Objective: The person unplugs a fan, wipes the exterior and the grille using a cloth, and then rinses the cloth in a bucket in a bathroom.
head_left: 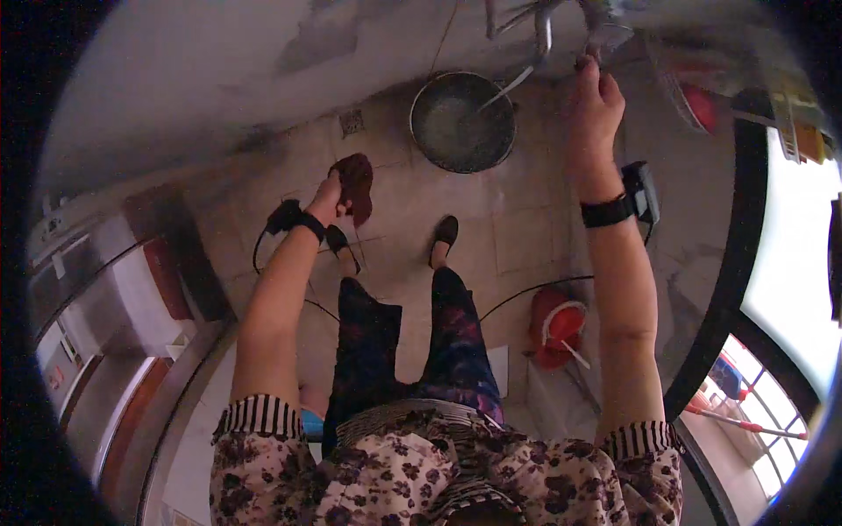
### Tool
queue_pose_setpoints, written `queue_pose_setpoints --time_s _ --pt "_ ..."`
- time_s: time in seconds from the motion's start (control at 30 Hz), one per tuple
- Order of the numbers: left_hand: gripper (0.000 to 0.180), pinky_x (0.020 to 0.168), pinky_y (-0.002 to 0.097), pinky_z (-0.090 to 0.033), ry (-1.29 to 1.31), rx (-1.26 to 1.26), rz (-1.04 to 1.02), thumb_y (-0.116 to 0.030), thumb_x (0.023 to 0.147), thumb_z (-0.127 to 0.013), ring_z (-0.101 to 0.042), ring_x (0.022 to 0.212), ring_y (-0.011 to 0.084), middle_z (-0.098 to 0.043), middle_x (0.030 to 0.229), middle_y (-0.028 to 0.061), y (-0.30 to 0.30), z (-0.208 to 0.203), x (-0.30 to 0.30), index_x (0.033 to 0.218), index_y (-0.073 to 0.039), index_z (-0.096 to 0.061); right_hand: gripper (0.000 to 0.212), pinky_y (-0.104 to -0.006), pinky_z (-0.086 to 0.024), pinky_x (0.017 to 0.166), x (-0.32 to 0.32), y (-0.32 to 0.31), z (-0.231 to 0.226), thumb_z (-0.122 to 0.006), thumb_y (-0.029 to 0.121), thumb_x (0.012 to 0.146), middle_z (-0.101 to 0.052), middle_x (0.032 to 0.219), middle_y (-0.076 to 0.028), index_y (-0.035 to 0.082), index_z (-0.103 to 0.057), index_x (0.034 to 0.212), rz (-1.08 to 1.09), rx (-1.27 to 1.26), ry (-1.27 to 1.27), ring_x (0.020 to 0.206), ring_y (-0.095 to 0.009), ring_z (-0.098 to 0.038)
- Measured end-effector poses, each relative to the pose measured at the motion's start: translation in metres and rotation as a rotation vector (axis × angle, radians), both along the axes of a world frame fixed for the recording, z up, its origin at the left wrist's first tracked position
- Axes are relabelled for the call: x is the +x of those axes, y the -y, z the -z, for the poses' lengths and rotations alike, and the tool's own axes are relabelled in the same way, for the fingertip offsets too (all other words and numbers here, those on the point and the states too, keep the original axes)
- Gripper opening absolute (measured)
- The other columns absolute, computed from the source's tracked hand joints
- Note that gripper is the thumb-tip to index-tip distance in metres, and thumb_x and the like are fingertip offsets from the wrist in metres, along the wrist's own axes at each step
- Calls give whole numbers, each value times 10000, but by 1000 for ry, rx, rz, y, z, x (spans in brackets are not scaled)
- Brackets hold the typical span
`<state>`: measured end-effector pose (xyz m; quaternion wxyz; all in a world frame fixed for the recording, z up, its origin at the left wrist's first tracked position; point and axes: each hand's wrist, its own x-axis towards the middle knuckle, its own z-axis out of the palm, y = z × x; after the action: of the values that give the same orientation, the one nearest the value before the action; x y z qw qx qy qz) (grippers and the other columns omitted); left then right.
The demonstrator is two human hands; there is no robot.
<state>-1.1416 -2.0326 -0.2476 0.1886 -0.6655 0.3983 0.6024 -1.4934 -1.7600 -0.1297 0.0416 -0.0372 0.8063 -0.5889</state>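
Observation:
My left hand (pixel 326 200) is closed around a dark red cloth (pixel 354 188), which hangs down above the tiled floor. Stretched far forward, my right hand (pixel 598 110) has its fingers curled at a metal tap handle (pixel 593 54) on the wall. Left of that hand, a curved metal spout (pixel 544 35) points down. From it a thin pale stream runs into a round, dark-rimmed tub (pixel 463 123) that looks filled with greyish water. Both wrists carry black straps with small devices.
A red plastic container (pixel 558 329) with a white handle stands on the right. Another red vessel (pixel 697 107) is by the right wall. A floor drain (pixel 351 123) lies left of the tub. A dark-framed bright window (pixel 798 237) is at right, shelves (pixel 123 351) at left. Black cables cross near my legs.

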Motion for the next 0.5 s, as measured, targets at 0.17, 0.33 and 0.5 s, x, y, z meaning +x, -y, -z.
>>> queue_pose_setpoints --time_s 0.17,0.33,0.5 --pt "567 358 352 -360 26 -139 380 -464 922 -279 -521 478 204 -549 724 140 -3 90 -50 1082 42 -479 319 -226 -379 575 -14 31 50 -462 352 919 -536 706 -10 61 -533 806 101 -550 355 666 -106 -503" --pt "535 578 423 -449 15 -371 871 -412 915 -318 -582 661 336 -581 845 229 86 151 -56 1138 54 -458 371 -382 -394 796 45 82 183 -447 397 906 -591 994 -45 89 -505 1105 -72 -659 622 920 -216 -538" --pt "481 809 454 -408 227 -460 771 -368 898 -364 -538 935 413 -560 1031 255 80 159 7 1105 48 -486 276 -437 -353 901 198 86 286 -495 328 884 -565 1041 -21 160 -500 1102 131 -811 1396 985 -245 -529"
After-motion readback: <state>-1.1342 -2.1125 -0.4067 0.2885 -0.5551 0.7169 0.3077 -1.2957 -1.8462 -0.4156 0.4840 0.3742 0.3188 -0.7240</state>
